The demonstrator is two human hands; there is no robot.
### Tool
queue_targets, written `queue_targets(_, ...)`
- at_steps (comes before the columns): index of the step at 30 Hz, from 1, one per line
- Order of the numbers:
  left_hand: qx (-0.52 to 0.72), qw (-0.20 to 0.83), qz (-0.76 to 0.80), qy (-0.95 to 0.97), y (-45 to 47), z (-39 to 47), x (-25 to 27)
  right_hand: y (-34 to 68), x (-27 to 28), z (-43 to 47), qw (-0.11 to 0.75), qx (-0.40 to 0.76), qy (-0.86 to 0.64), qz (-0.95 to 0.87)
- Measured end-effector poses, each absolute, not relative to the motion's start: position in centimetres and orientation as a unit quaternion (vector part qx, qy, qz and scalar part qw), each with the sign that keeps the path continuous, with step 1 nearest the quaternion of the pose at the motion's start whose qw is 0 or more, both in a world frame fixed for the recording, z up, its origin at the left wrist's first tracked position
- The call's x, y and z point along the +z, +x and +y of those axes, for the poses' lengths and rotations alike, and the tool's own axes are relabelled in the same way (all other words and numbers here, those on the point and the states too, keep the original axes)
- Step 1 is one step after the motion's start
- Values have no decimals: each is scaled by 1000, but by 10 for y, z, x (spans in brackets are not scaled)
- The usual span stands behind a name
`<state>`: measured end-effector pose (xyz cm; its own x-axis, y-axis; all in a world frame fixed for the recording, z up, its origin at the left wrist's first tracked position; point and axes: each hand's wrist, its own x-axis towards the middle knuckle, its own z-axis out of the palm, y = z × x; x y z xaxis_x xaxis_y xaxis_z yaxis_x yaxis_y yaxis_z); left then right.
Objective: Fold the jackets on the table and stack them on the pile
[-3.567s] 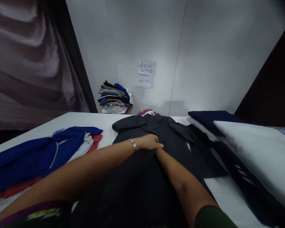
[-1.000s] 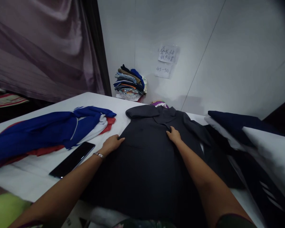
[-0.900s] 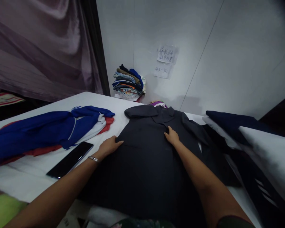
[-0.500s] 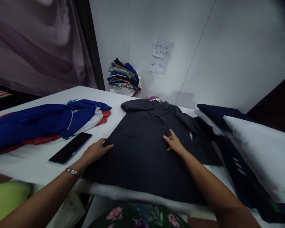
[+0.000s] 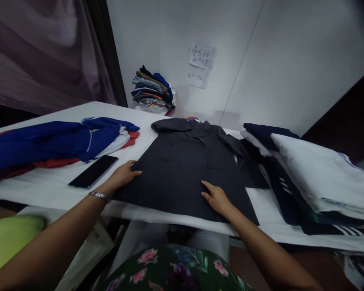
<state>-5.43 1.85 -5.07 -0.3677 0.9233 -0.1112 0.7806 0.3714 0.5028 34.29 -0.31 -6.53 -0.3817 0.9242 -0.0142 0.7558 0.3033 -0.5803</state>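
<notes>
A dark grey collared jacket (image 5: 182, 169) lies spread face up on the white-covered table, its collar toward the wall and its hem toward me. At the jacket's left edge rests my left hand (image 5: 124, 176), thumb and fingers apart. My right hand (image 5: 216, 199) touches the lower front, right of the middle, with its fingers stretched out and spread. The jacket's sleeves angle out near the top; the one on the right runs down beside the body. A silver bracelet (image 5: 100, 196) circles my left wrist.
A black phone (image 5: 94, 171) lies left of my left hand. Beyond it is a heap with a blue garment (image 5: 60, 139) on top. Folded white clothing (image 5: 315, 169) is piled on the right over dark garments. A clothes stack (image 5: 153, 91) and handwritten paper signs (image 5: 200, 60) are at the wall.
My right hand has moved down the jacket front toward the hem. My left hand stays at the left edge. The view has shifted, showing more of the table's front edge.
</notes>
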Motion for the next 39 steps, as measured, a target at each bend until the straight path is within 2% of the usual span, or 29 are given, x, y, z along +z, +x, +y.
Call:
queue_targets(4,201,211,797,529,-58,16,-54,343,-64,-9,158,191,-528,-812)
queue_targets(10,156,193,798,549,-59,14,-57,340,-65,-22,58,114,-544,-829)
queue_targets(14,115,164,807,556,-55,7,-57,339,-55,-24,26,79,-549,-831)
queue_targets(16,76,152,809,562,-55,5,-54,336,-45,-20,50,65,-538,-839)
queue_targets(21,24,74,781,620,-51,20,-34,306,-16,12,177,77,-437,-878)
queue_targets(25,60,51,747,661,-29,60,-13,272,-9,59,206,112,-404,-884)
queue_targets(32,133,100,658,734,36,168,-2,266,-61,107,87,128,-494,-855)
queue_targets(39,169,134,662,717,112,296,-11,269,-79,107,97,141,-487,-857)
